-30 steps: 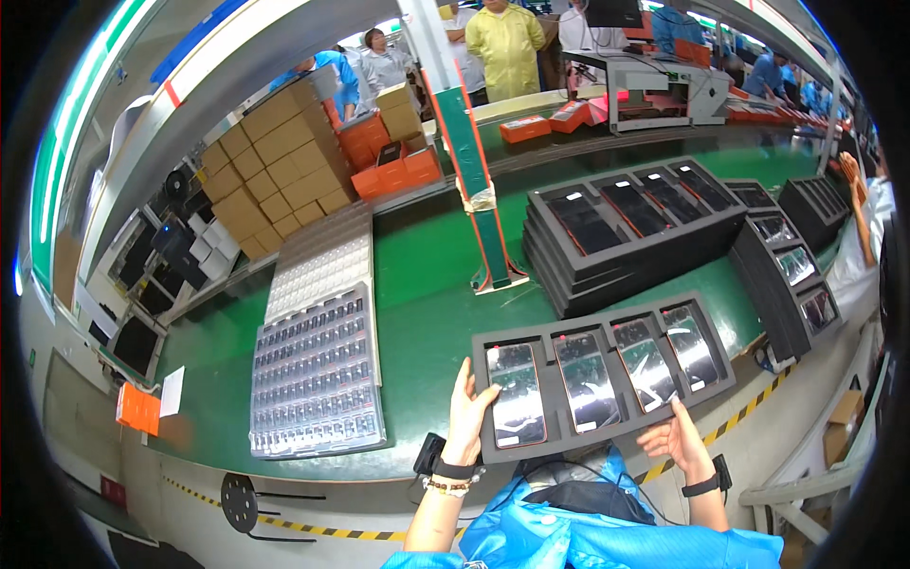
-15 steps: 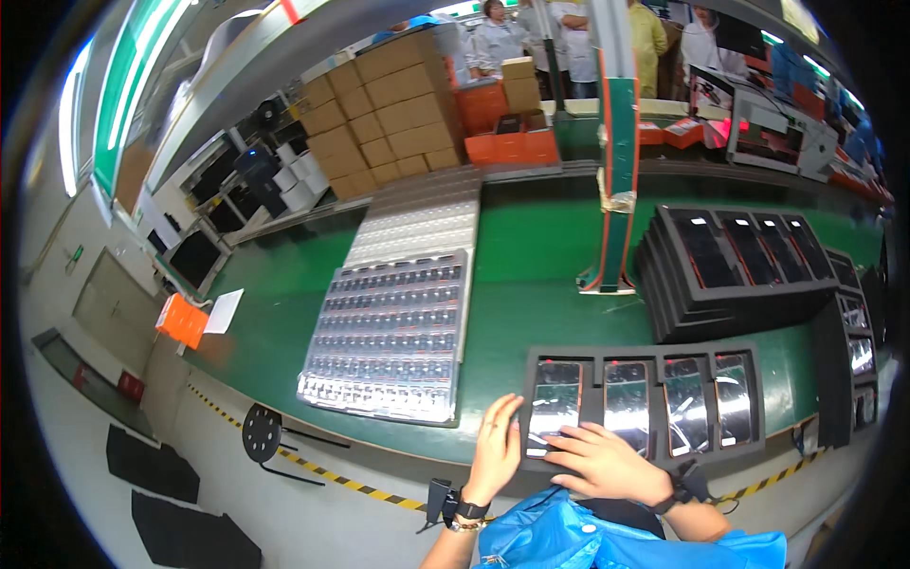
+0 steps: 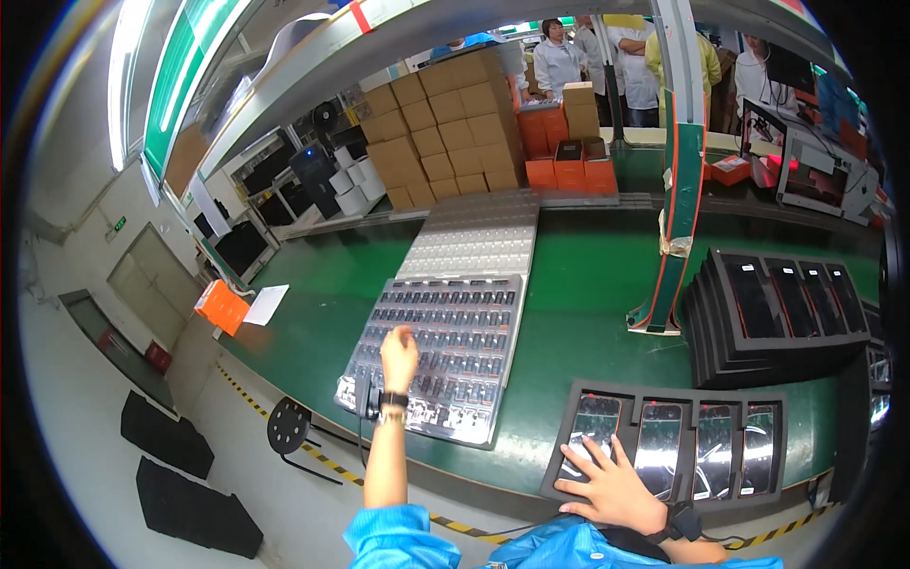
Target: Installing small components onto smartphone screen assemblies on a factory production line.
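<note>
My left hand point(image 3: 399, 358) reaches over a clear plastic tray point(image 3: 483, 417) filled with rows of small dark parts. Its fingers are curled together, and whatever they may pinch is too small to make out. Spread across the leftmost smartphone point(image 3: 599, 417) in a black foam tray point(image 3: 773, 394) lies my right hand point(image 3: 614, 486), palm down with the fingers apart. More smartphones point(image 3: 661, 446) lie face up in the tray's other slots. Both wrists wear dark bands with small devices attached.
A stack of black foam trays point(image 3: 711, 351) with smartphones stands at right, near a green post point(image 3: 681, 209). Paler empty-looking trays point(image 3: 474, 232) lie beyond the parts tray. Cardboard boxes point(image 3: 464, 123) and orange boxes point(image 3: 569, 175) are piled behind. A stool point(image 3: 288, 425) stands at left.
My left hand has moved from the foam tray's left edge leftward and up over the parts tray. My right hand stays on the leftmost smartphone, its fingers more spread. The view has shifted.
</note>
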Tool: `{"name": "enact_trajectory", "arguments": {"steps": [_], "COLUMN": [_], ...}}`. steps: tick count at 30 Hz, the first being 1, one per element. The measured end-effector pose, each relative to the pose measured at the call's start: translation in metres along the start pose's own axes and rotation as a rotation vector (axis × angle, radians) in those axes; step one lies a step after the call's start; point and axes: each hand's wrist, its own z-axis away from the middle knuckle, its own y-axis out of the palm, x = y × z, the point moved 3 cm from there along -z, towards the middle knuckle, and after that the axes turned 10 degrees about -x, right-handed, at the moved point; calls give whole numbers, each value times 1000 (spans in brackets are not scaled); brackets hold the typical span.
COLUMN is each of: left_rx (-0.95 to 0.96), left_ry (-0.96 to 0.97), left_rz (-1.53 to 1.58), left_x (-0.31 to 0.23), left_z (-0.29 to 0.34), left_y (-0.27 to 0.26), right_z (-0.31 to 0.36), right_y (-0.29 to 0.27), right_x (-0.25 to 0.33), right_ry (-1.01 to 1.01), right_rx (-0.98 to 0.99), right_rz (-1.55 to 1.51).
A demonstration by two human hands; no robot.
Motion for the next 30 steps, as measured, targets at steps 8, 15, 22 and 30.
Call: {"name": "enact_trajectory", "arguments": {"steps": [8, 15, 22, 30], "left_rx": [126, 50, -80, 659], "left_ry": [-76, -92, 136, 39], "left_rz": [-407, -448, -262, 550], "left_x": [98, 104, -11, -226], "left_z": [-80, -79, -57, 86], "left_y": [88, 99, 64, 5], "right_z": [5, 6, 5, 8], "right_y": [8, 11, 7, 24], "right_x": [2, 0, 0, -8], "right_ry": [-17, 11, 50, 101], "right_rx": [-3, -97, -85, -122], "right_rz": [83, 91, 124, 33]}}
